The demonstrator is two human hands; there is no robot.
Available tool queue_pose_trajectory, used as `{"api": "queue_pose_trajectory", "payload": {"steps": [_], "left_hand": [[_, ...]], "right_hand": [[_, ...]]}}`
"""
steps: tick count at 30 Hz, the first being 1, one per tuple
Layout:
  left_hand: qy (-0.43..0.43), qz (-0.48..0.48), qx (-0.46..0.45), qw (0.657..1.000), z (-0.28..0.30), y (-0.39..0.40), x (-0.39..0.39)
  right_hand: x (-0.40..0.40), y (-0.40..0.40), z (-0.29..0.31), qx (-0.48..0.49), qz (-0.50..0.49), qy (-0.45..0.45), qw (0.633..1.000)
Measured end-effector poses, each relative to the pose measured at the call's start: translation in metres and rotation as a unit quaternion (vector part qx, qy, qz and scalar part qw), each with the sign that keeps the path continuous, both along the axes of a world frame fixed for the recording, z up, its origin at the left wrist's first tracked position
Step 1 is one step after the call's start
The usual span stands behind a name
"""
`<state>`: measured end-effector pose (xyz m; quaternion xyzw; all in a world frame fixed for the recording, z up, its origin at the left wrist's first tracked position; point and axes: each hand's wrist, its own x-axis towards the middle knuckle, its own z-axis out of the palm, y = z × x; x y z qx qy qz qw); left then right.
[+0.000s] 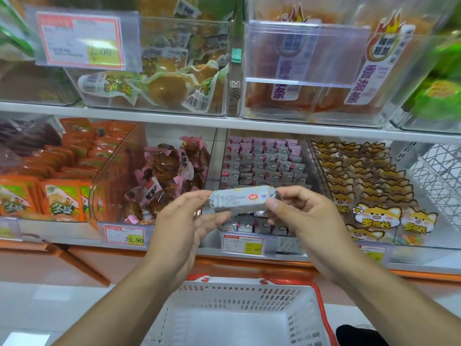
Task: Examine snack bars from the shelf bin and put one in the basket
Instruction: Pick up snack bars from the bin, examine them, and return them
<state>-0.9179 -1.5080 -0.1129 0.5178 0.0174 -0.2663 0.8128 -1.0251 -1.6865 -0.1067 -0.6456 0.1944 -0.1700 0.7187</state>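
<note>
above the front edge of the lower shelf, the snack bar (243,201) is held level between both hands, printed back facing the camera. the left hand (183,221) pinches the bar's left end between thumb and fingertips; the right hand (303,213) pinches its right end the same way. to examine it well, keep the pinches on the sealed ends so the label stays uncovered, and rotate the bar slowly about its long axis. the bar sits directly in front of the shelf bin (264,171) of matching bars and well above the basket (237,303), whose open top lies below and between the forearms.
</note>
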Motion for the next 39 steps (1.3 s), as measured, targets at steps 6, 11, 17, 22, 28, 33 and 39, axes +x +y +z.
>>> {"api": "queue_pose_trajectory", "payload": {"steps": [6, 11, 17, 22, 28, 33, 39], "left_hand": [[-0.012, -0.009, -0.005, 1.000, -0.003, 0.002, 0.001], [-0.041, -0.042, 0.057, 0.997, -0.003, 0.001, -0.003], [-0.047, -0.047, 0.069, 0.995, -0.002, -0.002, -0.004], [-0.025, -0.045, 0.072, 0.996, 0.002, -0.006, -0.007], [-0.028, -0.057, 0.089, 0.994, -0.001, -0.007, -0.007], [-0.041, -0.100, 0.101, 0.989, -0.006, -0.007, -0.008], [0.008, -0.155, 0.087, 0.984, -0.009, -0.008, -0.009]], "right_hand": [[0.002, -0.003, 0.003, 0.112, -0.010, 0.019, 0.994], [0.003, -0.003, 0.005, 0.249, -0.039, 0.021, 0.967], [0.003, -0.005, 0.003, 0.186, -0.010, 0.055, 0.981], [0.002, -0.006, 0.009, 0.121, 0.065, -0.015, 0.990], [0.003, -0.014, 0.017, 0.087, 0.152, -0.077, 0.982], [0.015, -0.028, 0.019, 0.046, 0.109, -0.075, 0.990], [0.030, -0.045, 0.022, -0.002, 0.248, -0.058, 0.967]]}}
